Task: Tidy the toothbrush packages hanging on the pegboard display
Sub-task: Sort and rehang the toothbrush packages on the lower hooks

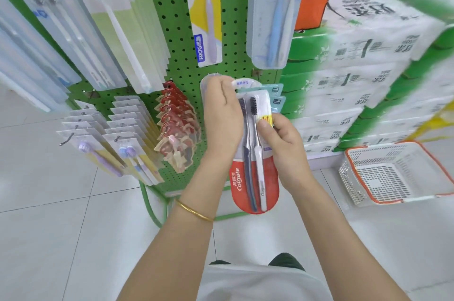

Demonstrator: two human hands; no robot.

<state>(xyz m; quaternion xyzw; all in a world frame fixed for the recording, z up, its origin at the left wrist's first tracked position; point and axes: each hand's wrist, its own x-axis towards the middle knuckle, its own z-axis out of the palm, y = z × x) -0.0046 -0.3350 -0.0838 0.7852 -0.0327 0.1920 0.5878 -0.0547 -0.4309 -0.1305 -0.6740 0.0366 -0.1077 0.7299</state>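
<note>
A red and white Colgate toothbrush package (255,177) with two brushes hangs low on the green pegboard (177,30). My left hand (222,116) grips its upper left edge near the hanging tab. My right hand (282,143) pinches its right edge, thumb on the front by a yellow sticker. Teal packages (277,94) sit behind it on the same hook. Other toothbrush packages hang around: red ones (177,123) to the left, white-carded rows (122,128) further left, a Frog pack (206,18) and a blue twin pack (272,18) above.
Stacked green and white tissue packs (368,79) stand to the right of the display. A white plastic basket with an orange rim (398,175) sits on the tiled floor at right. The stand's green tube frame (152,207) curves along the floor below.
</note>
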